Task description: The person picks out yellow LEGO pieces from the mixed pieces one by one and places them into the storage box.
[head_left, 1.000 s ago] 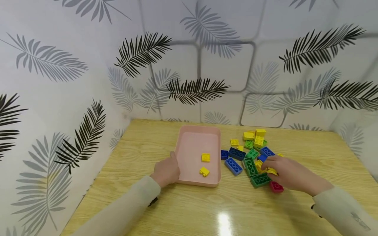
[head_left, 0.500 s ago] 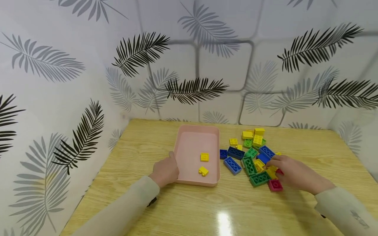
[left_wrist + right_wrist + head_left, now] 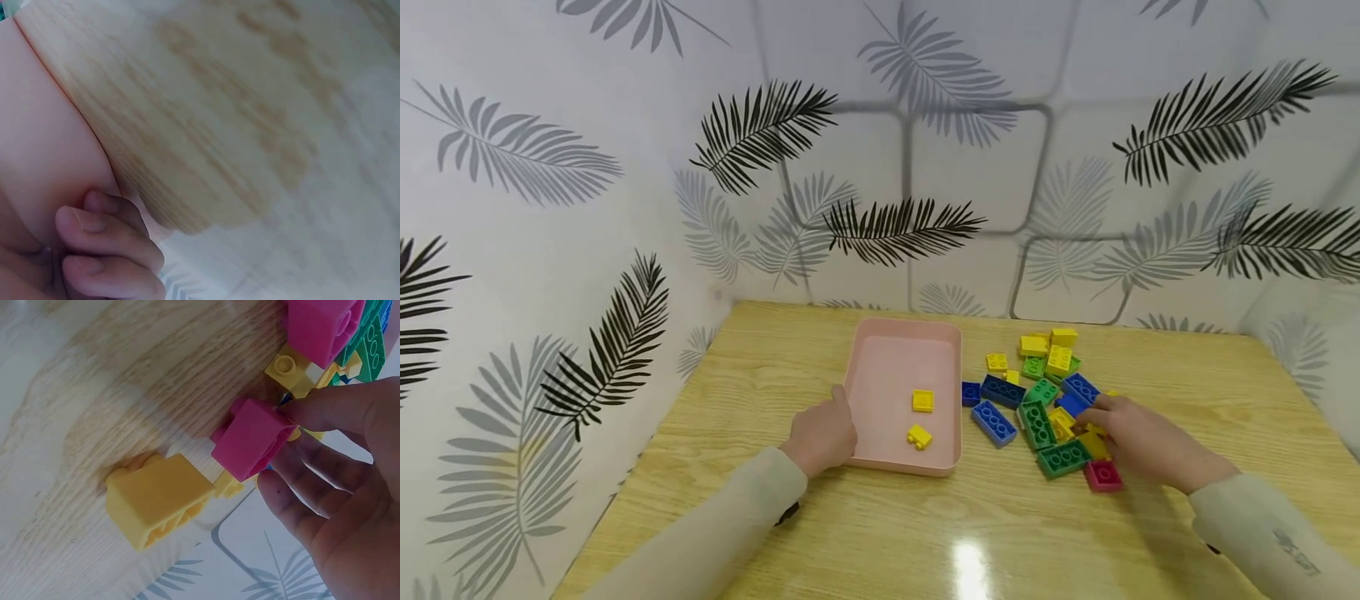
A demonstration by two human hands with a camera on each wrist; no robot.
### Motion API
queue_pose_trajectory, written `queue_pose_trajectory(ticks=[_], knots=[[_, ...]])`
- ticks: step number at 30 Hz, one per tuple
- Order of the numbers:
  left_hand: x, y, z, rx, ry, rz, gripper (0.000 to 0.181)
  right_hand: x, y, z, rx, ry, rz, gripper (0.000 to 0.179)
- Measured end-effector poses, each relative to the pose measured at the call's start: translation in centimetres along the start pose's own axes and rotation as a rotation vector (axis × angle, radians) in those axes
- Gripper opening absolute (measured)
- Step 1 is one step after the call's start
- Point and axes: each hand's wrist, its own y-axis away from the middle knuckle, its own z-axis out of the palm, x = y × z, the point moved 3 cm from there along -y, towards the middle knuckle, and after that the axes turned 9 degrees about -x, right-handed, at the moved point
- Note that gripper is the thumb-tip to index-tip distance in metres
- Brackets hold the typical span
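My left hand (image 3: 822, 433) grips the near left side of a shallow pink tray (image 3: 853, 392), thumb along the rim and fingers (image 3: 103, 228) curled against its outside. Two small yellow bricks, one square (image 3: 922, 401) and one with its studs sideways (image 3: 918, 437), lie in the tray. Over the right side of a pile of toy building bricks, my right hand (image 3: 1146, 442) reaches down with bent fingers. In the right wrist view, its thumb and fingertips are around a magenta brick (image 3: 253, 439) and a sliver of yellow; whether they pinch either is hidden. A larger yellow brick (image 3: 159, 497) lies nearby.
Green (image 3: 1063, 457), blue (image 3: 994, 422), dark blue (image 3: 1002, 390) and yellow bricks (image 3: 1060, 360) lie loose right of the tray. Another magenta brick (image 3: 1103, 475) sits at the pile's near edge. Leaf-patterned walls (image 3: 962, 275) border the wooden table (image 3: 880, 533).
My right hand has shifted slightly among the bricks; a yellow brick by its fingers has settled lower, and a red edge seen beside the thumb is now covered. My left hand stays on the tray.
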Motion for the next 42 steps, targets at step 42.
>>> queue_pose_trajectory(ticks=[42], knots=[[-0.2,-0.2,0.1,-0.003,-0.002,0.001,0.067,-10.5,-7.4,-5.2,0.092,0.069,-0.169,0.022]])
